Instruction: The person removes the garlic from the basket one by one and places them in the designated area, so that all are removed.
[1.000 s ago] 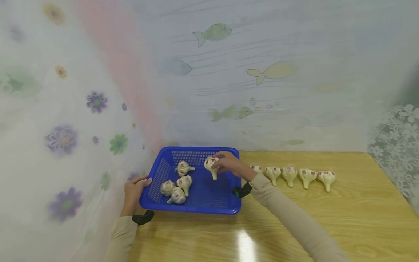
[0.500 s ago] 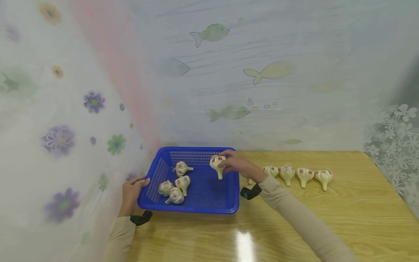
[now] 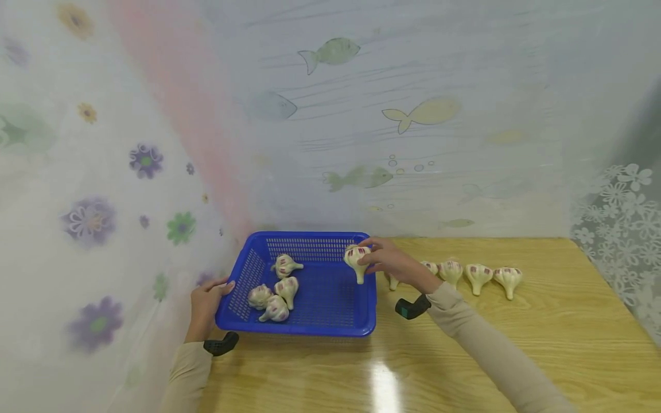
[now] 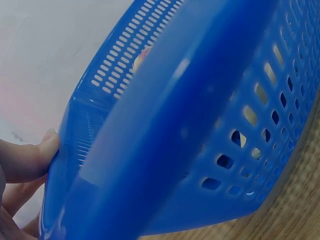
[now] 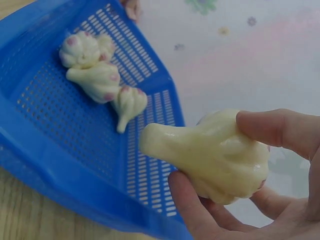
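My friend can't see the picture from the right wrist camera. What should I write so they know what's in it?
A right hand holds a garlic bulb by its round part, stem pointing to the picture's left. Beyond it, a blue basket with holes contains four more bulbs, with a pale wall behind.

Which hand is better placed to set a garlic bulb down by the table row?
Right, I'd say: the right hand grips a garlic bulb nearer the row of bulbs, while the left hand holds the blue basket at its left rim.
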Tool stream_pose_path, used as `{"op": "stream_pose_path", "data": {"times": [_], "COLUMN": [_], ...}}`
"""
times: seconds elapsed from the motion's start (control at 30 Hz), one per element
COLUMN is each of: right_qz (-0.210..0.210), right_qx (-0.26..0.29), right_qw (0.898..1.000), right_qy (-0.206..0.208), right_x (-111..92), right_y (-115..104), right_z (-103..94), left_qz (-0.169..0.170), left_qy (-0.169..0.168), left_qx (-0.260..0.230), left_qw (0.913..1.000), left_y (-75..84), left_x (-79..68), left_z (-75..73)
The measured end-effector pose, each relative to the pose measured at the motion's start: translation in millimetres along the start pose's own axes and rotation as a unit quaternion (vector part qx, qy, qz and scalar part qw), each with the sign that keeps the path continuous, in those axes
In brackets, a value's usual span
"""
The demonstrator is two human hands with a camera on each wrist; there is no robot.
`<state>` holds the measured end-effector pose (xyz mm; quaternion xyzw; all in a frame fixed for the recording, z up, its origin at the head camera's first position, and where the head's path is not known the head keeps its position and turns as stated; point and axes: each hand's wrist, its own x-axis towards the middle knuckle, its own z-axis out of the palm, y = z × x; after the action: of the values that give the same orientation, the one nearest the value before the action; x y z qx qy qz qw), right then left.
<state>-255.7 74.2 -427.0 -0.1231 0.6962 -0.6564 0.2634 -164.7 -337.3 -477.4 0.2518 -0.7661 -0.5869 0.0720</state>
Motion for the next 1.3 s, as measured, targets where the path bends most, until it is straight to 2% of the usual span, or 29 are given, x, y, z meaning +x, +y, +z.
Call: {"op": "stream_pose_path", "data": {"times": [0.73,1.0,1.3], "right_qz": [-0.004,0.006,-0.004], "right_qx": [0.007,0.014,0.022], "right_qw": [1.000,1.000,1.000], "right_qy": [0.015,0.020,0.021], "right_x": [-32.3,-39.5,-50.2], "right_y": [14.6,21.4,25.5], "right_z": [-25.6,-33.6,-38.0], "left_qz": [0.006,0.001,-0.007], "left_qy": [0.001,0.002,-0.004], "left_qx": [0.008,0.000,0.001], "left_qw": [1.0000,1.0000,1.0000], "left_y": [-1.0,0.3,-0.1], "left_x": [-0.4,-0.7,-0.1], "left_z": [0.4,0.5,0.0]}}
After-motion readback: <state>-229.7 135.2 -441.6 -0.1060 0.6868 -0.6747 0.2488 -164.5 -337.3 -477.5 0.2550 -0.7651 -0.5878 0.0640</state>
